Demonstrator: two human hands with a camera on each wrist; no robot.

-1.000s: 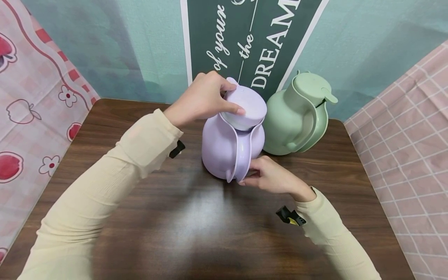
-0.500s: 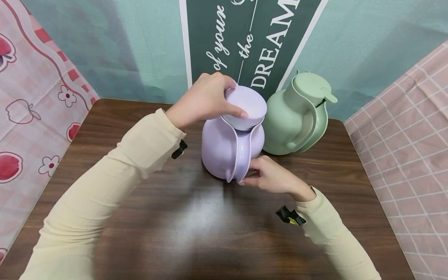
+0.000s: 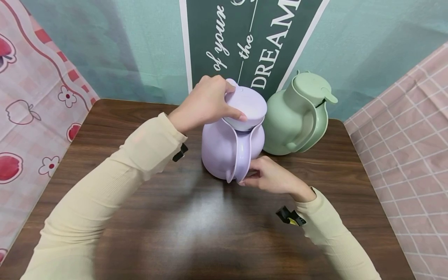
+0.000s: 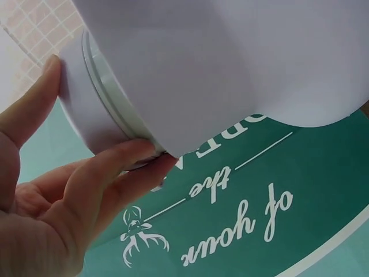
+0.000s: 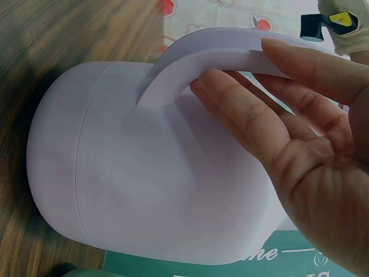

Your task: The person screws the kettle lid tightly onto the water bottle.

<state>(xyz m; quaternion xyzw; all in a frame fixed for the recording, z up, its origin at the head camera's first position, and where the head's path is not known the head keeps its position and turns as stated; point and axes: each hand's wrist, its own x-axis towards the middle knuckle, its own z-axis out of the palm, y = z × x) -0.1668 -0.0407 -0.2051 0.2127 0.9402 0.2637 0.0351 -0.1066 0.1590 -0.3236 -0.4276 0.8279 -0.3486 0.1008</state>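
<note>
A lilac vacuum jug (image 3: 220, 147) stands upright on the wooden table. My left hand (image 3: 204, 101) grips its round lid (image 3: 250, 103) from the left side, thumb at the front and fingers toward the back. In the left wrist view, a pale ring shows between the lid (image 4: 95, 109) and the jug's rim, with fingertips (image 4: 141, 151) at the lid's lower edge. My right hand (image 3: 271, 177) holds the jug's handle (image 3: 243, 153) near its lower end. The right wrist view has the thumb on the handle (image 5: 230, 57) and the fingers reaching through its inside.
A green vacuum jug (image 3: 283, 116) stands close behind, to the right of the lilac one. Teal cloth with a dark green lettered panel (image 3: 224, 42) rises at the back. Patterned cloths border the table (image 3: 196, 233) left and right.
My left wrist has shifted slightly right and toward me, and the thumb has slid a little along the lid. The right hand and both jugs keep their places.
</note>
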